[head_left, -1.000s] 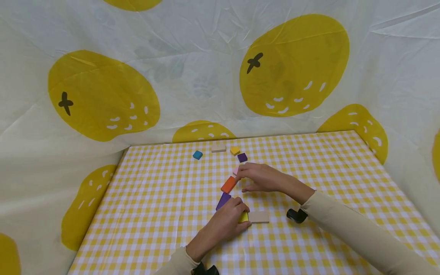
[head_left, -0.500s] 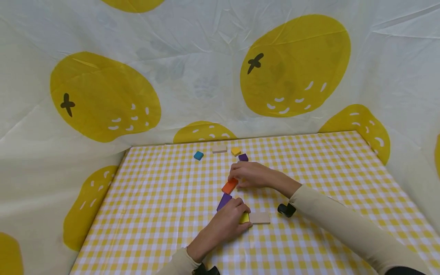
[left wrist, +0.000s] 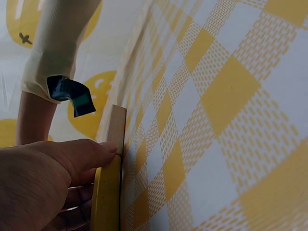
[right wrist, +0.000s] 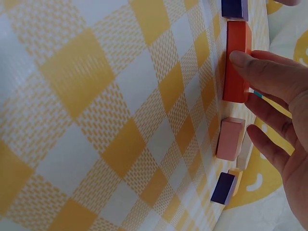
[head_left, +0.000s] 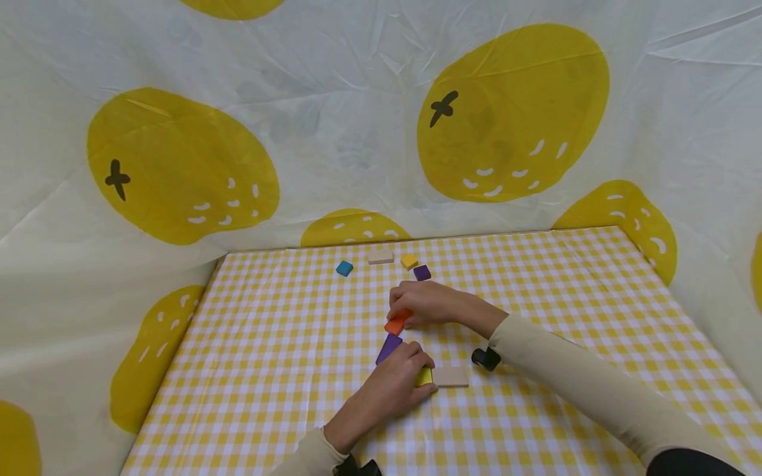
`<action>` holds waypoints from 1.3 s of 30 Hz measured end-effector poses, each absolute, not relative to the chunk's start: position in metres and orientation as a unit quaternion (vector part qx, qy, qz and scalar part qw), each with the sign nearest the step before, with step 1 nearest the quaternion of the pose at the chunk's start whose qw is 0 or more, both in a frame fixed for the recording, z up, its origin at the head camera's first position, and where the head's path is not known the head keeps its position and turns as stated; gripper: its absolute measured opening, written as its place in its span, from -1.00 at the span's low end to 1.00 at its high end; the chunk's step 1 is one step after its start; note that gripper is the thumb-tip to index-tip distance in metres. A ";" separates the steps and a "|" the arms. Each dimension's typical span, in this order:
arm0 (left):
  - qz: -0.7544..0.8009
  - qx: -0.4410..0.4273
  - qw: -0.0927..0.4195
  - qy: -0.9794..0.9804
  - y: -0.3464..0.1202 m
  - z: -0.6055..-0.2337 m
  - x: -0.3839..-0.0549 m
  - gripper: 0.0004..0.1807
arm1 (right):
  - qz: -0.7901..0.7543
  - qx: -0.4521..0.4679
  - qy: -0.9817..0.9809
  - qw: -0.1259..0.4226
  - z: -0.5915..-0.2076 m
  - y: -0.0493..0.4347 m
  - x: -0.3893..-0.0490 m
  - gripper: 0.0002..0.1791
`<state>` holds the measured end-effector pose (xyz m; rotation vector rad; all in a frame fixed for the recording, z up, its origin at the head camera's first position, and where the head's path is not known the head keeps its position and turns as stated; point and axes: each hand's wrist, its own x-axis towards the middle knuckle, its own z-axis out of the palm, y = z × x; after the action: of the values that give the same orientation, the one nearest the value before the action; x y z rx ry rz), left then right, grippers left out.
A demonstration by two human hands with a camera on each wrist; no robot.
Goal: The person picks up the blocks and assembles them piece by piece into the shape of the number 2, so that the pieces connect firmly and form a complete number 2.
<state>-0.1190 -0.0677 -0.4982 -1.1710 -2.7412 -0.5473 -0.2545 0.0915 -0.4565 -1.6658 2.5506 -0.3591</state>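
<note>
My left hand [head_left: 389,377] grips a yellow block [left wrist: 107,197], thumb along its side in the left wrist view. A plain wooden block [head_left: 450,377] lies end to end with it on the right. Thumb and fingers of my right hand [head_left: 431,303] pinch an orange block [right wrist: 236,72], which lies flat on the cloth. A long purple block [head_left: 389,348] lies between the orange block and my left hand, close to the orange one's near end. Just past the orange block's far end is a pink block [right wrist: 230,139], hidden behind my right hand in the head view.
Farther back sit a small dark purple block [head_left: 422,272], a small yellow block [head_left: 409,261], another wooden block [head_left: 380,256] and a blue block [head_left: 344,268]. The table wears a yellow-and-white checked cloth [head_left: 268,370]. A patterned curtain [head_left: 333,132] hangs behind.
My right hand has moved left from beside the orange block and now pinches it. The left hand stays on the yellow block.
</note>
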 end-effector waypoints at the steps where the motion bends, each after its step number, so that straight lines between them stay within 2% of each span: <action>1: -0.181 -0.386 0.057 -0.903 -0.068 -0.498 -0.119 -0.69 | -0.115 -0.544 0.830 0.039 -0.456 0.091 -0.255 -0.75; 13: -0.181 -0.381 0.043 -0.906 -0.067 -0.498 -0.120 -0.71 | -0.084 -0.551 0.828 0.061 -0.458 0.090 -0.261 -0.74; 39: -0.183 -0.375 0.038 -0.908 -0.067 -0.499 -0.119 -0.71 | -0.074 -0.581 0.809 0.044 -0.456 0.092 -0.260 -0.73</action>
<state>-0.1192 -0.0668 -0.4985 -1.1497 -2.7868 -0.5608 -0.2600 0.0921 -0.4557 -1.7760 2.4730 -0.2267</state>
